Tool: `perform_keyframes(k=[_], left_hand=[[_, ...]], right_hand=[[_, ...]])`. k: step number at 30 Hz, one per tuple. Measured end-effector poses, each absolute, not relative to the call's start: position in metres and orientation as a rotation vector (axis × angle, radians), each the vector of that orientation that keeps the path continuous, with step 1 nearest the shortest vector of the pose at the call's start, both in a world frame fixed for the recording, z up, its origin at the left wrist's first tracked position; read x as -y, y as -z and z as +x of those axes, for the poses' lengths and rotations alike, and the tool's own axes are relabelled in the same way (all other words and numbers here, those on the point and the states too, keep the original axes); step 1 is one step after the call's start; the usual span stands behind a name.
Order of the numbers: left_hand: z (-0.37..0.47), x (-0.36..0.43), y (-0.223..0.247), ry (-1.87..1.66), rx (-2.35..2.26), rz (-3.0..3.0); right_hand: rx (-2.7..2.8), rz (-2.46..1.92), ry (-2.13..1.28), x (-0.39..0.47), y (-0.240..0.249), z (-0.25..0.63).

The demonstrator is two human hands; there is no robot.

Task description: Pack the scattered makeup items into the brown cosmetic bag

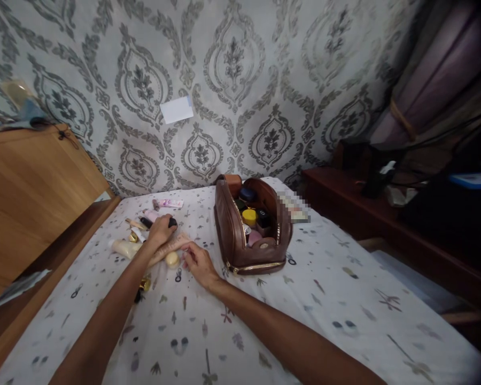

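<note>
My left hand [161,231] is closed around a small black item [172,222] among the cosmetics on the patterned sheet. My right hand [200,264] has its fingertips at the end of a pale pink tube [172,246]; whether they grip it is unclear. A round cream-coloured item [172,260] lies just left of those fingertips. Further left are a cream tube [125,248] and a gold-capped item [133,237]. To the right of my hands a brown bag [256,259] stands unzipped, with a yellow-lidded jar [249,216] and other containers inside.
A pink and white tube [170,203] lies near the wall. Gold and black items [145,284] lie beside my left forearm. A wooden board [36,187] borders the left side; a dark red table [344,198] stands at the right.
</note>
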State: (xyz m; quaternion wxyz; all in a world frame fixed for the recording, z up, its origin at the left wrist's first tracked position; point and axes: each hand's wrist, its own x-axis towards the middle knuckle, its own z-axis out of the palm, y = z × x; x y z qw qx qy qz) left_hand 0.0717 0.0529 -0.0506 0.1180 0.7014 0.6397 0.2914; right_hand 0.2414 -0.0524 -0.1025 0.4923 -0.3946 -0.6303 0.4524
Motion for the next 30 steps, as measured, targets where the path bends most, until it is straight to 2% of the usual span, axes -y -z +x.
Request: perform_keyframes(k=[8,15,23,30], left_hand=[[0.078,-0.016,0.031,-1.035,-1.629,1.912],[0.088,0.038,0.024,-1.02,-1.121,1.578],[0.095,0.056,0.035,-1.133,-1.024,1.488],[0.097,0.062,0.046,-1.236,-1.119,1.374]], right_hand=[[1.472,-0.915,-1.125,0.049,0.105,0.241],[1.281,-0.797,-1.245,0.052,0.092,0.242],[1.193,-0.807,-1.227,0.053,0.088,0.242],[1.111,-0.82,-1.203,0.053,0.085,0.241]])
